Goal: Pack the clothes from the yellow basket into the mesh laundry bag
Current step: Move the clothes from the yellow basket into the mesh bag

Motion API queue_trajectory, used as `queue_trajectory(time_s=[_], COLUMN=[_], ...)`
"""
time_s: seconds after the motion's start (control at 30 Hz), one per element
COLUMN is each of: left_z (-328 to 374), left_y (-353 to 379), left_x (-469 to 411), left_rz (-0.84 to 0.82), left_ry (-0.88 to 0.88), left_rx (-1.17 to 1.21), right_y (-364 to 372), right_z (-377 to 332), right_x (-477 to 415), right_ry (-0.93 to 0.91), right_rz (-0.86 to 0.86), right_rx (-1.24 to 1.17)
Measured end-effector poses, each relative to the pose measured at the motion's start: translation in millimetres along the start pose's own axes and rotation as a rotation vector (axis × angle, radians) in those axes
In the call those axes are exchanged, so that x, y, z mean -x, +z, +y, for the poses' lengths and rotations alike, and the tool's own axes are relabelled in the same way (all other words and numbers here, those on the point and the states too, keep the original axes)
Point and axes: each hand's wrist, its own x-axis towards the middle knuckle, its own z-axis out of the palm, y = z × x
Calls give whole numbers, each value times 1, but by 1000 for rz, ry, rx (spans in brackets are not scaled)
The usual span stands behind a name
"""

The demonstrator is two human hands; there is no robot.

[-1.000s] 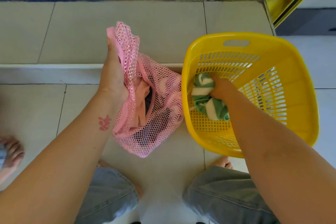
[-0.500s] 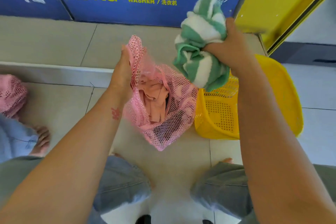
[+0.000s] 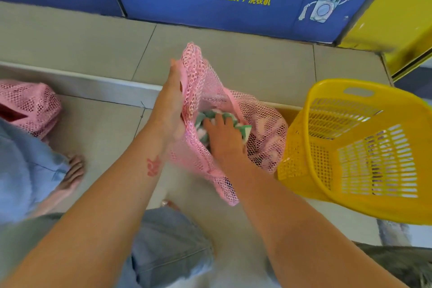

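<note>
The left hand (image 3: 170, 110) grips the top edge of the pink mesh bag (image 3: 264, 128) and holds its mouth up and open. The right hand (image 3: 224, 135) is inside the bag, pressed down on a green and white striped cloth (image 3: 245, 128). Its fingers are spread over the cloth, so I cannot tell if it is gripping or just pushing.

The cloth looks soft, light and squashy. It will bunch up in 1 hand and will not break or slip. A good place to hold it is a big handful in the middle. The bag is floppy and has no shape of its own, so its rim must be held up or the mouth will fall shut.

The yellow basket (image 3: 304, 124) sits just right of the right hand, touching the bag. It has slotted sides and looks empty.
</note>
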Motion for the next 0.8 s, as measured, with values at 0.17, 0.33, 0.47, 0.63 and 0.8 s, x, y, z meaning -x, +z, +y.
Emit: queue_trajectory(time_s=[0.17,0.33,0.47,0.63,0.8], left_z=[10,5,1,-2,-11], left_y=[4,-3,-8,-4,1], left_x=[-1,-1,2,4,5], left_rz=[-16,67,101,91,78], left_ry=[71,32,9,0,-8], left_rx=[-36,-73,-72,-83,-147], right_y=[-7,-14,-5,18,17], right_z=[21,33,43,40,5], right_x=[-13,8,39,46,20], right_ry=[41,-60,0,148,-65], right_rz=[-141,143,377,135,84], right_rx=[71,-485,-434,-327,-137])
